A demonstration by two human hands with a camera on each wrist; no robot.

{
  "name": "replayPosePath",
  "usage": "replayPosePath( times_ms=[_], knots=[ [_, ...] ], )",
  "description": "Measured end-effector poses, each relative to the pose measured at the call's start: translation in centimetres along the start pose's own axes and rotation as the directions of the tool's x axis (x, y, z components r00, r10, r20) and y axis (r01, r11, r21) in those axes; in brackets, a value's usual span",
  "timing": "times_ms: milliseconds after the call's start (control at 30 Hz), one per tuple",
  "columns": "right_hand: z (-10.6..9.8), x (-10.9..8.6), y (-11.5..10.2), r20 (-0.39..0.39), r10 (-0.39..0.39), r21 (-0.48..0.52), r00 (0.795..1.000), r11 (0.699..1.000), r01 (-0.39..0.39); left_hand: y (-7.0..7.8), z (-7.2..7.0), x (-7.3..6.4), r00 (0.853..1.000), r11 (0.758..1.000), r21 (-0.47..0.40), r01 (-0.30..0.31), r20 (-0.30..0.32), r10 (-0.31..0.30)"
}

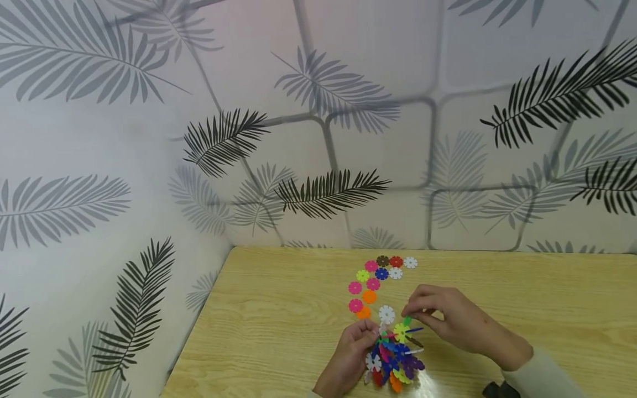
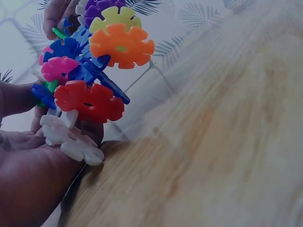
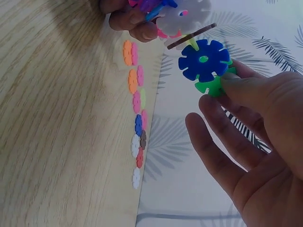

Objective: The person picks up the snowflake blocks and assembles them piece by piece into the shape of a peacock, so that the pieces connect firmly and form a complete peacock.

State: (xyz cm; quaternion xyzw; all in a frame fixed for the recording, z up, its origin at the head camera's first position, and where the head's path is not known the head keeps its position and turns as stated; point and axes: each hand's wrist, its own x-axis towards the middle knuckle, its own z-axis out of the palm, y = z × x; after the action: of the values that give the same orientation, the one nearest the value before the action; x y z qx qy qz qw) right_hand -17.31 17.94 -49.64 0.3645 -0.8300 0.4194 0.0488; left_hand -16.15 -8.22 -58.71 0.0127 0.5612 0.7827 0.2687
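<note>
Wooden table (image 1: 522,298): left hand (image 1: 348,356) gripped disc cluster (image 1: 395,356); right hand (image 1: 448,318) pinched its green disc (image 3: 210,86); loose discs (image 1: 378,276) beyond.

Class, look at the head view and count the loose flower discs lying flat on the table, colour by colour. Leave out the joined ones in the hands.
Pink discs: 4
White discs: 3
Orange discs: 2
Brown disc: 1
Red disc: 1
Blue disc: 1
Yellow-green disc: 1
Total: 13
Not counted: the joined cluster.
</note>
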Motion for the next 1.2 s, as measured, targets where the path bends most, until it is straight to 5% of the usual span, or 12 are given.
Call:
replayPosePath(
  times_ms=[233, 533, 867, 1200],
  knots=[
    [0.3, -0.2, 0.1, 0.018, -0.009, -0.001, 1.000, 1.000, 0.009, 0.1, 0.0, -0.1, 1.000, 1.000, -0.001, -0.007, 0.023, 0.007],
    [0.9, -1.1, 0.9, 0.000, 0.113, 0.153, 0.994, 0.982, -0.112, 0.0, -0.1, -0.3, 0.998, 1.000, -0.013, -0.012, 0.068, 0.013],
    [1.0, -1.1, 0.8, 0.005, 0.036, 0.142, 0.999, 0.989, -0.037, 0.0, 0.1, -0.2, 0.998, 1.000, 0.004, -0.030, 0.057, 0.029],
    [0.9, -0.8, 0.3, -0.008, -0.068, -0.018, 0.998, 0.998, 0.068, -0.2, 0.1, 0.0, 1.000, 1.000, 0.013, -0.002, -0.006, 0.002]
  ],
)
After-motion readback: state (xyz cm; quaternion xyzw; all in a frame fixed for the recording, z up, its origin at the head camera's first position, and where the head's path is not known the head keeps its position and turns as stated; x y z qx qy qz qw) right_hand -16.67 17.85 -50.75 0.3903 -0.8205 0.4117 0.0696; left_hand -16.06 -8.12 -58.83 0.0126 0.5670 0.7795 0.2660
